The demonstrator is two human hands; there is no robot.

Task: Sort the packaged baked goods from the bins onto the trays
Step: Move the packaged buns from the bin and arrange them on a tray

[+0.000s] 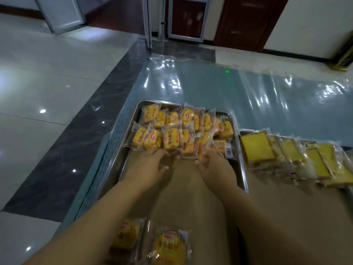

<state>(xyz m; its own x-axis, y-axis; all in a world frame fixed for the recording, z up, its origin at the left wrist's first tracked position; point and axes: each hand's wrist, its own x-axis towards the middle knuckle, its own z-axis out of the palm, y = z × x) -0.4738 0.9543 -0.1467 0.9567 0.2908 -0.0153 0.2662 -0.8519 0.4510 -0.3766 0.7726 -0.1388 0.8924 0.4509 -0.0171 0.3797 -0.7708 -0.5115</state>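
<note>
A steel tray lined with brown paper holds several small yellow bun packets in rows across its far half. My left hand lies flat on the tray, fingertips touching the near row of packets. My right hand reaches to the right end of that row and pinches a bun packet. To the right, a second tray carries several packets of sliced yellow cake. Two more bun packets lie at the bottom, under my forearms.
The trays sit on a table under clear glossy plastic sheet. The table's left edge runs along a dark tiled floor strip. Doors and a white frame stand at the far wall.
</note>
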